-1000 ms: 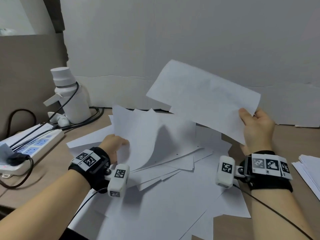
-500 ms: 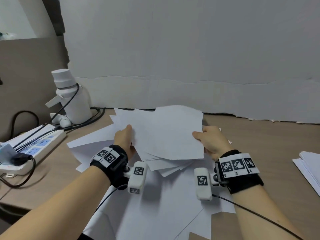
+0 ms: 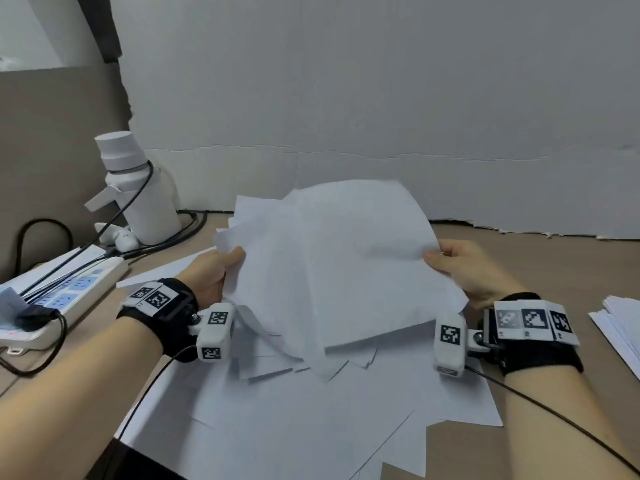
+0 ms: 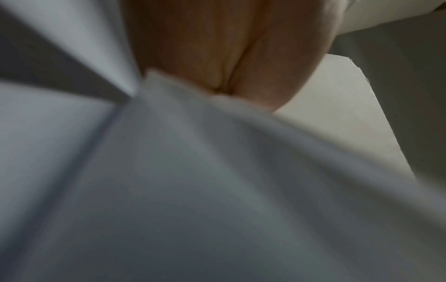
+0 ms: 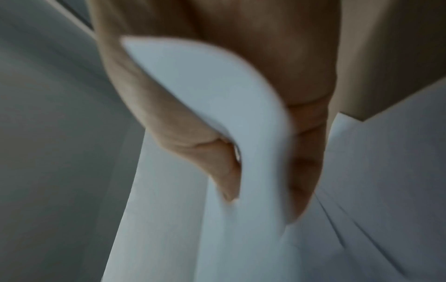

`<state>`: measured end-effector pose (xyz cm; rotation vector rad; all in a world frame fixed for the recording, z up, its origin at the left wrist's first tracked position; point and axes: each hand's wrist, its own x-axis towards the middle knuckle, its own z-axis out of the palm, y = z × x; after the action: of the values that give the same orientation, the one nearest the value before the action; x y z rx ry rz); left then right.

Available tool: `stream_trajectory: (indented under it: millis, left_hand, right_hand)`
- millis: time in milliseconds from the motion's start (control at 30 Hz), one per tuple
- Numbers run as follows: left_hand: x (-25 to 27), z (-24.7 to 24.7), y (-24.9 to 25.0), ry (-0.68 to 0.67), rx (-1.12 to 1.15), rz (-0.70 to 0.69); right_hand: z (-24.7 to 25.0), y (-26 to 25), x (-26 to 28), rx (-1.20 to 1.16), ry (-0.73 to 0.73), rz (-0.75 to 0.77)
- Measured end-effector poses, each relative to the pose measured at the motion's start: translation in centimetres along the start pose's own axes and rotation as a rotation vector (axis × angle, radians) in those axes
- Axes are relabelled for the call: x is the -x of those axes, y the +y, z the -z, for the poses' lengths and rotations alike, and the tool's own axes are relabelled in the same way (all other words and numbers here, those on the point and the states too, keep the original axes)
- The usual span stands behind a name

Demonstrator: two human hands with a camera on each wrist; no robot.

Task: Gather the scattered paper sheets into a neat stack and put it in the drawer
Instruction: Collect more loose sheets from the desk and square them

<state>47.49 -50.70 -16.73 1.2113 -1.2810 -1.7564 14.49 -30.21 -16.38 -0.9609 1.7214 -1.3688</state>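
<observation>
Standing at the far left of the desk is a white bottle behind a power strip. Next, the left hand grips the left edge of a raised bundle of paper sheets, thumb on top. The right hand pinches its right edge. More loose sheets lie scattered below, and a small paper pile sits far right.
</observation>
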Motion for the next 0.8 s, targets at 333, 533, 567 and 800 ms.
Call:
stream_trajectory:
  millis: [333,533,567,800]
  left_hand:
    - [1.3,-2.4,-0.6,-0.242,-0.063,0.141]
    - [1.3,-3.4,-1.6,-0.161,-0.196,0.098]
    - [1.2,-3.3,-1.6,-0.140,-0.218,0.069]
    - [0.8,-1.6,-1.3,-0.069,-0.183,-0.127]
  right_hand:
    - [-4.9,-0.5,-0.1,0.255,-0.119,0.028]
    - [-6.5,-0.8,0.3,0.244,-0.192,0.010]
    - [-5.9,-0.6,0.0,0.198,-0.125,-0.023]
    - [-0.8,0.4,-1.2,0.002,0.400,-0.132]
